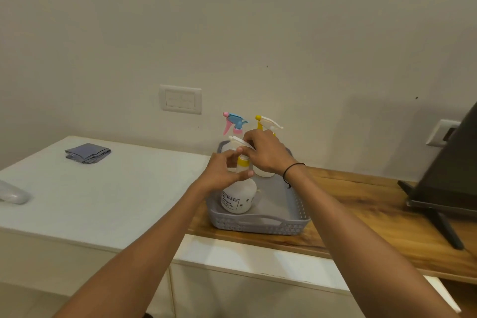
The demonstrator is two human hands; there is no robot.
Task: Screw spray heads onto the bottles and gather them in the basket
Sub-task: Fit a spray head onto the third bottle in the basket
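Observation:
A grey plastic basket (260, 224) sits on the wooden shelf and holds three spray bottles. The front bottle (238, 199) is white with a printed label, a yellow collar (243, 161) and a white spray head (237, 141). My left hand (222, 175) curls round its neck, thumb above the collar and a finger below it. My right hand (268, 155) grips the rear of that spray head from the right. Behind stand a bottle with a blue and pink head (235, 121) and one with a yellow and white head (267, 122), their bodies mostly hidden by my hands.
A folded grey cloth (87, 153) lies far left on the white counter (103, 193). A pale object (13, 195) pokes in at the left edge. On the wooden shelf (361, 209), a black panel on a stand (446, 175) stands to the right of the basket. The wall is close behind.

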